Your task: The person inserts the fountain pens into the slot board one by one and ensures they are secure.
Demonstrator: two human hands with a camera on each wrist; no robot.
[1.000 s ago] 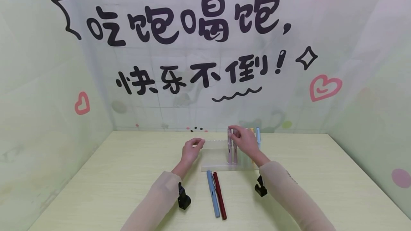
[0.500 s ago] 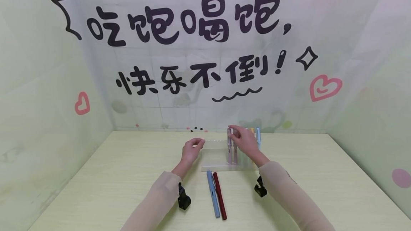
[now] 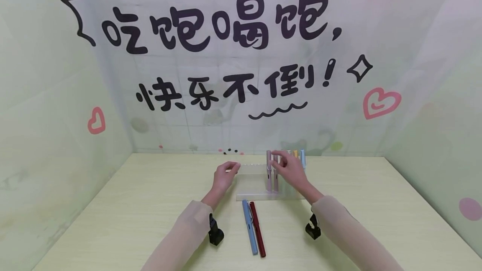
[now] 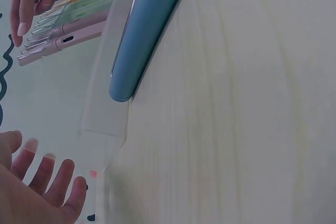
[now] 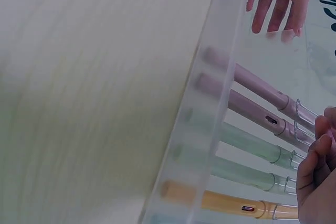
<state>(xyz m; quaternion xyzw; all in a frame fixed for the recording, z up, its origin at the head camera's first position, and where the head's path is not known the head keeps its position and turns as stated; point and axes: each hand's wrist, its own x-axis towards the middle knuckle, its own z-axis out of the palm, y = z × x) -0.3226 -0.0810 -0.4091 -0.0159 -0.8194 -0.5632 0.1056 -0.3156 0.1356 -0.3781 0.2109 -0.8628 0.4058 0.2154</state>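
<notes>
A clear pen rack stands on the table, with pens upright in its right part. Two purple pens lead the row, followed by green pens, an orange pen and a light blue pen. At the rack's upper left corner, my left hand pinches the edge between thumb and fingers. My right hand hovers at the tops of the purple pens, thumb and index finger apart, partly hiding the row. A blue pen and a dark red pen lie before the rack.
A printed backdrop with large black lettering rises behind the table, and similar side sheets flank it. Black camera mounts hang below both wrists, close over the tabletop.
My right hand has let go of the leftmost purple pen and drawn slightly right and toward me. That pen stays upright in the rack. My left hand has not moved.
</notes>
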